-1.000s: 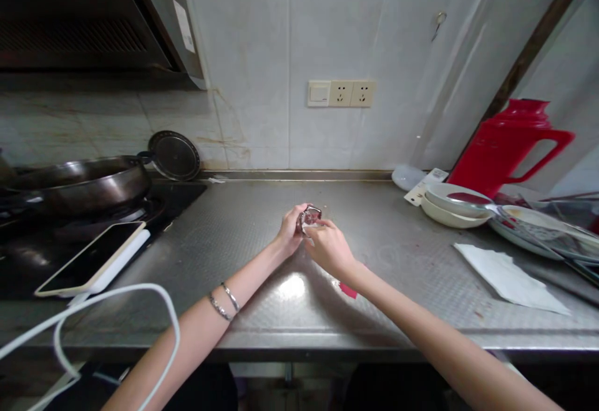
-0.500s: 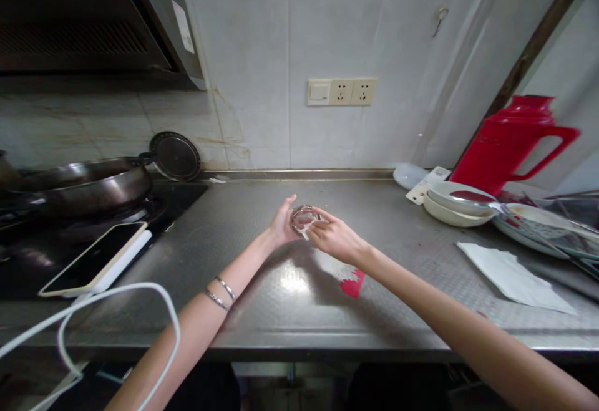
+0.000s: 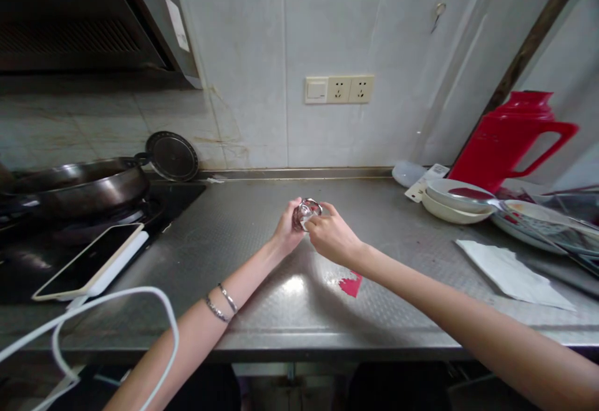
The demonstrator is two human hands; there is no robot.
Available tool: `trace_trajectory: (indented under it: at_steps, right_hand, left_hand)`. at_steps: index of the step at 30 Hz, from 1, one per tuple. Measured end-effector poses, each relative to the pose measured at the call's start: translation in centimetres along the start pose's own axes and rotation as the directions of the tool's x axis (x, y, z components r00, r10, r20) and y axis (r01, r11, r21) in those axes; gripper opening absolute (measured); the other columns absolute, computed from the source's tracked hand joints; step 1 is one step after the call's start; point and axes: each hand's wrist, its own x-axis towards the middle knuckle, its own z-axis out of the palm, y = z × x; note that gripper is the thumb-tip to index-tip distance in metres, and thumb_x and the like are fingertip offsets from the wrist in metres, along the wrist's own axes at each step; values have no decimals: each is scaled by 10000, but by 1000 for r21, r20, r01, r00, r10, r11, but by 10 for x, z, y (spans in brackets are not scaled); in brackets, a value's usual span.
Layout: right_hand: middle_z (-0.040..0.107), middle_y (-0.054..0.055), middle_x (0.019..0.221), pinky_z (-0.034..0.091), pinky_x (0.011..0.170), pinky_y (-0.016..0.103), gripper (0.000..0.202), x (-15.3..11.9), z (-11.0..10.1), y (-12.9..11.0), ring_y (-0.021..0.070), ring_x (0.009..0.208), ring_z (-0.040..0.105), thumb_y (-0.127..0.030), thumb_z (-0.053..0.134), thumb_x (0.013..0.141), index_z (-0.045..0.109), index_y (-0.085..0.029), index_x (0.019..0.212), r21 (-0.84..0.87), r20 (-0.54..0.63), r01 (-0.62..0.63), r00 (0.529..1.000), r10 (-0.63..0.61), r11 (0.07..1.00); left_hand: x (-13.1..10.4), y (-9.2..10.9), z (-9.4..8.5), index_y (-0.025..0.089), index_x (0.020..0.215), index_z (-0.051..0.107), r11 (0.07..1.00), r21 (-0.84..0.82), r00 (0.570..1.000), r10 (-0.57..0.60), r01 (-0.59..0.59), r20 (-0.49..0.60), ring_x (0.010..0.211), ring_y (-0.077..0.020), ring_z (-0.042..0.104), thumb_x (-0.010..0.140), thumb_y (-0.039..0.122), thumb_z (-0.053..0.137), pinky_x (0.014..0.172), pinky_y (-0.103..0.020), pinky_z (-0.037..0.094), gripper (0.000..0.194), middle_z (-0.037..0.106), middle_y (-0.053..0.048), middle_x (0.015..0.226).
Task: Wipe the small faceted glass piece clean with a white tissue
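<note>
Above the middle of the steel counter, my left hand (image 3: 287,226) is wrapped round the side of a small clear glass (image 3: 309,204), tilted so that its round mouth faces me. My right hand (image 3: 334,235) is closed at the mouth of the glass. Its fingertips pinch a bit of white tissue (image 3: 304,220) at the rim; how far the tissue reaches inside is hidden by the fingers. Below my right wrist a torn red scrap of paper (image 3: 350,285) lies on the counter.
A phone (image 3: 91,261) with a white cable (image 3: 159,295) lies at the left by a pan (image 3: 88,186) on the stove. At the right are a folded white napkin (image 3: 512,274), stacked bowls (image 3: 456,208), plates and a red thermos (image 3: 510,143).
The glass has turned in my left hand, and its mouth tips more towards my right hand. My right hand has rolled and curled closer to the rim. The red scrap stays put.
</note>
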Motion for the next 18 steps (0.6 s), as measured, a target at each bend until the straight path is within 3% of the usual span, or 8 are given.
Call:
trace_trajectory:
  at_steps: [4,7,13,18]
  right_hand:
    - [696,102,859,387,884,333,124,4,2,-15,195,807,627,-178,522,841,638,-136,828,155,-16,-216,975,221,964]
    - [691,85,829,391,838,328,143,3,7,-15,188,774,622,-226,516,872,619,-144,817,169,-69,-206,973,220,964]
    - [673,63,805,294,1015,417,150,-12,1,7,174,806,613,-110,456,889,603,-138,873,-7,-184,66,981,-66,998]
    - [668,33,825,273,1073,417,208,-16,-18,25,169,845,607,-74,436,877,623,-162,855,-217,-87,342,926,-367,914]
  left_hand:
    - [-6,-5,6,132,747,637,995,-7,995,99,-99,-17,585,-132,611,758,402,592,568,-227,434,274,671,-25,658]
    - [-9,-8,8,124,722,635,992,-51,993,115,-114,30,584,-125,600,778,365,561,579,-224,433,258,666,-26,654]
    - [-6,11,0,117,936,655,997,-55,968,-34,49,247,730,-195,646,811,368,514,618,-270,447,313,705,-90,874]
    - [0,27,-12,101,1013,647,953,64,914,-302,296,272,606,-198,617,801,565,481,602,-324,454,537,700,-118,773]
